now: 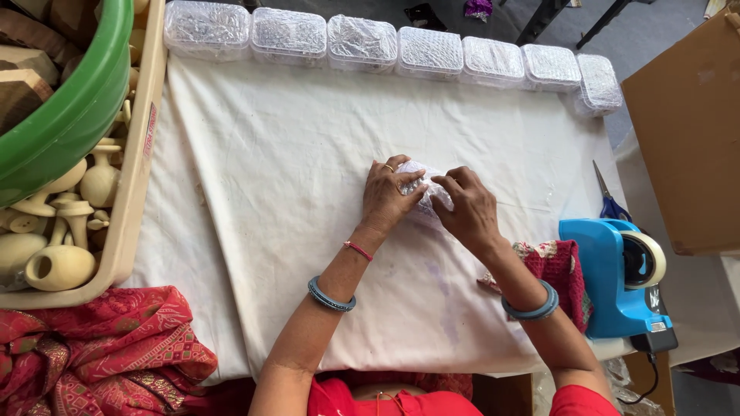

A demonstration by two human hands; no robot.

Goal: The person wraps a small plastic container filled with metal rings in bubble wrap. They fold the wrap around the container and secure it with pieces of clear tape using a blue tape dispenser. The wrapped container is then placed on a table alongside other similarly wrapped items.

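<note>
Head view. A bubble-wrapped bundle lies mid-cloth on the white cloth, long axis running left to right. The left hand and right hand clasp its 2 ends, fingers curled closed over the wrap, both equally near.

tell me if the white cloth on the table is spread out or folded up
Spread out: the white cloth lies flat across the table, with both hands working on a bubble-wrapped bundle on it.
</note>
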